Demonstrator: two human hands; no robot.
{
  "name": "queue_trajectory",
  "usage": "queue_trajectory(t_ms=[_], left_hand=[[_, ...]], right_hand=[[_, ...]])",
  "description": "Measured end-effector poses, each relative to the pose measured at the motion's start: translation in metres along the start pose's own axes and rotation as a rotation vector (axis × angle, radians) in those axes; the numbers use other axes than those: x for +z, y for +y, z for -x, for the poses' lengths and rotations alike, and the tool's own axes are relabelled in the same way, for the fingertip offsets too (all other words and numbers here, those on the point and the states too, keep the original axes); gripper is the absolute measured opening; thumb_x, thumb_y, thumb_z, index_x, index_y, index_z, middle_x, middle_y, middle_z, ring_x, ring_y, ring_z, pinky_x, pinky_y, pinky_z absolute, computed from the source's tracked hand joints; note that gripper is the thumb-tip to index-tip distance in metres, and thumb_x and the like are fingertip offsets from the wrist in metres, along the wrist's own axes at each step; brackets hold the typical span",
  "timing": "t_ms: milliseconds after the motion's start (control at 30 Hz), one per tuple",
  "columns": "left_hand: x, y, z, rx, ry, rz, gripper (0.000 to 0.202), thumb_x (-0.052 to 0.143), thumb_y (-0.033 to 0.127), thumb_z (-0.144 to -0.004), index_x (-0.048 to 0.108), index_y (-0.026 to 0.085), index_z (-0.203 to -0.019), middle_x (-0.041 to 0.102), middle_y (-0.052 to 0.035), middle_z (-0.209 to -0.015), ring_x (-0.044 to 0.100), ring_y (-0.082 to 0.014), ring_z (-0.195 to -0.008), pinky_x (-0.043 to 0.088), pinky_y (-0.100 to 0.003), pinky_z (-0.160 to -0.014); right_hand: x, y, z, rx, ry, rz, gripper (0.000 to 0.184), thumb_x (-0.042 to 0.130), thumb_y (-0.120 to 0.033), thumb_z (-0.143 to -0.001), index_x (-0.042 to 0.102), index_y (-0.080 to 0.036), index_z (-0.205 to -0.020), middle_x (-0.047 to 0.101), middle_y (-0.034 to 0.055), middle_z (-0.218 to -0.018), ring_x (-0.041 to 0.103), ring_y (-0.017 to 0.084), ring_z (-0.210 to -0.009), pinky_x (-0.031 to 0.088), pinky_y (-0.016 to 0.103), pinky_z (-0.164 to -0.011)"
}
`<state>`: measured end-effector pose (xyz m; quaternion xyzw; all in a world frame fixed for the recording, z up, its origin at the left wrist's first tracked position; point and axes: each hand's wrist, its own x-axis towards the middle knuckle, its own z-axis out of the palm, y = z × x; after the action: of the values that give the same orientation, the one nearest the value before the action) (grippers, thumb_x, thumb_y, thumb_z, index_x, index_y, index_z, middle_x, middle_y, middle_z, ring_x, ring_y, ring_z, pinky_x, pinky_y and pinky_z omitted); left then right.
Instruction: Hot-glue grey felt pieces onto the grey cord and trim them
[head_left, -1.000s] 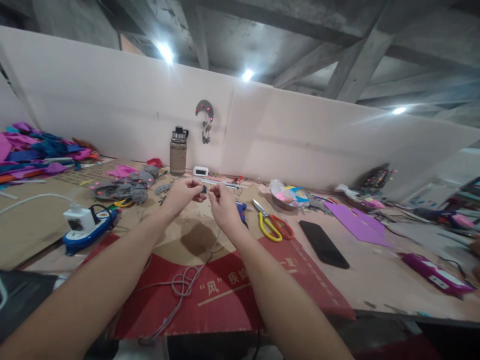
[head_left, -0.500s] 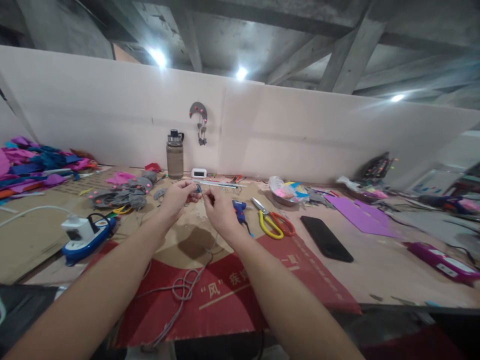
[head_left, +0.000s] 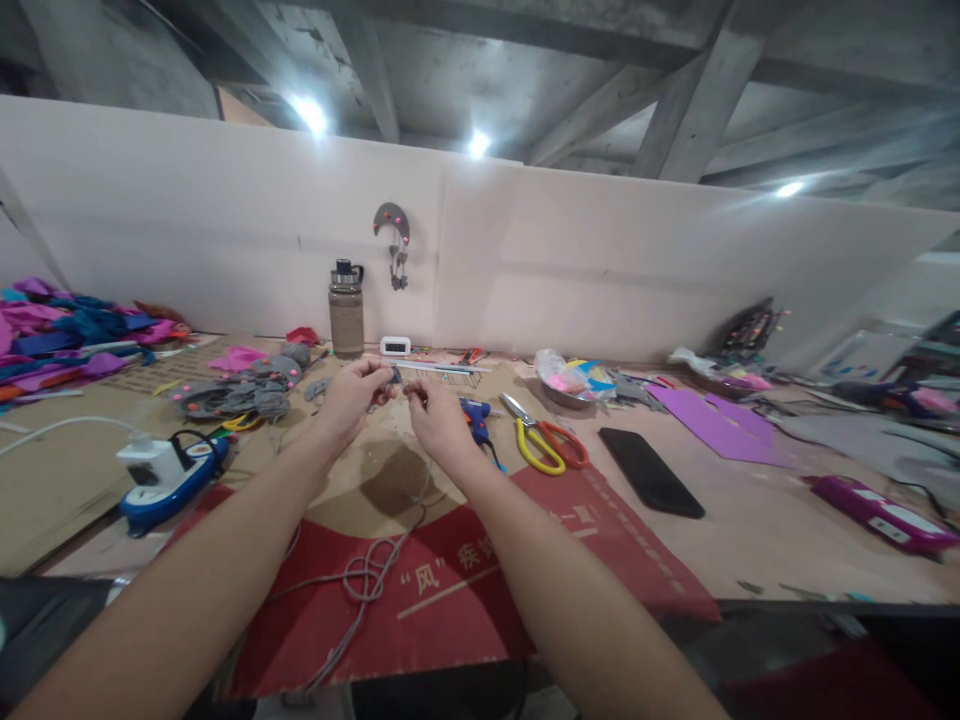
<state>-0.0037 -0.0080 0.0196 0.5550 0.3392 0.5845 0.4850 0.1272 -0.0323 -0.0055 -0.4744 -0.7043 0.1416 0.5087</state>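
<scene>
My left hand (head_left: 354, 396) is closed in a pinch on a small dark grey piece (head_left: 396, 376), too small to name surely. Close beside it, my right hand (head_left: 437, 412) pinches thin grey cord, its fingertips near that piece. Below the hands the rest of the grey cord (head_left: 365, 578) lies in loose loops over a red printed sheet (head_left: 315, 640). Just right of my right hand is a blue glue gun (head_left: 475, 416), partly hidden by it. Scissors (head_left: 541, 440) with yellow and orange handles lie further right.
A bottle (head_left: 346, 310) and a small white clock (head_left: 395, 346) stand at the back. A black phone (head_left: 651, 472) and purple sheet (head_left: 712, 425) lie right. Left are grey felt pieces (head_left: 217, 396), a blue power strip (head_left: 161, 508) and colourful scraps (head_left: 82, 325). A grey moon ornament (head_left: 391, 220) hangs on the wall.
The whole view has shifted slightly to the left. Both hands keep their pinches close together, with hardly any movement.
</scene>
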Motion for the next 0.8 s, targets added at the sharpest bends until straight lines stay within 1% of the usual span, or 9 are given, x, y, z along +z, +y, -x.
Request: queue_trajectory(t_ms=[100,167,267,333,400,533,667,733,800], left_hand=[[0.000,0.000,0.000,0.028,0.022,-0.031,0.015,0.066,0.025,-0.063,0.057,0.015,-0.071,0.052,0.0036,-0.052,0.044,-0.0066,-0.045,0.030,-0.019,-0.044],[0.001,-0.001,0.000,0.038,0.031,-0.036,0.015,0.066,0.025,-0.064,0.058,0.015,-0.072,0.051,0.0040,-0.052,0.043,-0.0063,-0.046,0.030,-0.019,-0.046],[0.002,-0.002,0.000,0.064,0.021,-0.070,0.015,0.066,0.026,-0.065,0.058,0.015,-0.072,0.051,0.0039,-0.052,0.044,-0.0066,-0.047,0.031,-0.019,-0.047],[0.003,-0.004,0.000,0.077,0.008,-0.092,0.014,0.065,0.026,-0.066,0.058,0.015,-0.072,0.051,0.0038,-0.052,0.044,-0.0069,-0.047,0.032,-0.020,-0.048],[0.004,-0.005,0.001,0.074,-0.001,-0.101,0.014,0.066,0.025,-0.065,0.058,0.015,-0.072,0.052,0.0038,-0.053,0.044,-0.0071,-0.048,0.032,-0.020,-0.047],[0.005,-0.003,0.002,0.057,0.003,-0.084,0.014,0.065,0.025,-0.065,0.058,0.015,-0.071,0.051,0.0033,-0.051,0.043,-0.0071,-0.047,0.031,-0.020,-0.047],[0.004,-0.002,0.002,0.089,-0.011,-0.034,0.016,0.066,0.027,-0.066,0.057,0.015,-0.072,0.054,0.0026,-0.056,0.046,-0.0072,-0.048,0.034,-0.021,-0.050],[0.004,-0.003,0.002,0.094,-0.016,-0.044,0.016,0.066,0.028,-0.066,0.058,0.016,-0.073,0.054,0.0026,-0.058,0.046,-0.0074,-0.049,0.034,-0.021,-0.050],[0.005,-0.004,0.002,0.095,-0.020,-0.073,0.016,0.066,0.028,-0.066,0.058,0.016,-0.073,0.053,0.0028,-0.057,0.046,-0.0077,-0.049,0.034,-0.021,-0.049]], right_hand=[[0.002,0.006,-0.004,0.195,0.000,-0.024,0.024,0.045,-0.006,-0.070,0.056,-0.018,-0.087,0.059,0.0039,-0.084,0.053,0.016,-0.080,0.041,0.031,-0.077],[0.001,0.006,-0.006,0.256,0.046,-0.097,0.025,0.044,-0.006,-0.069,0.055,-0.017,-0.089,0.058,0.0045,-0.087,0.054,0.016,-0.082,0.042,0.031,-0.078],[0.000,0.000,-0.006,0.168,0.116,-0.272,0.019,0.044,-0.015,-0.076,0.052,-0.017,-0.093,0.058,0.0038,-0.089,0.054,0.013,-0.081,0.042,0.028,-0.078],[-0.001,-0.005,-0.004,0.095,0.116,-0.353,0.018,0.048,-0.024,-0.079,0.051,-0.018,-0.095,0.058,0.0032,-0.089,0.054,0.013,-0.079,0.043,0.026,-0.075],[-0.001,-0.007,-0.004,0.065,0.111,-0.389,0.021,0.052,-0.031,-0.078,0.051,-0.017,-0.095,0.058,0.0032,-0.088,0.054,0.012,-0.077,0.043,0.026,-0.072],[0.002,-0.002,-0.005,0.085,0.127,-0.429,0.019,0.050,-0.032,-0.080,0.051,-0.018,-0.093,0.058,0.0024,-0.087,0.055,0.012,-0.077,0.044,0.025,-0.072],[0.006,0.002,-0.005,0.160,0.058,-0.525,0.023,0.049,-0.036,-0.080,0.048,-0.020,-0.097,0.058,0.0002,-0.084,0.056,0.011,-0.071,0.046,0.025,-0.066],[0.006,0.001,-0.005,0.164,0.040,-0.543,0.026,0.052,-0.036,-0.079,0.048,-0.021,-0.099,0.058,-0.0005,-0.083,0.056,0.010,-0.068,0.046,0.024,-0.063],[0.005,-0.001,-0.004,0.145,0.060,-0.520,0.025,0.053,-0.035,-0.077,0.050,-0.020,-0.097,0.058,-0.0008,-0.081,0.055,0.010,-0.067,0.046,0.024,-0.063]])
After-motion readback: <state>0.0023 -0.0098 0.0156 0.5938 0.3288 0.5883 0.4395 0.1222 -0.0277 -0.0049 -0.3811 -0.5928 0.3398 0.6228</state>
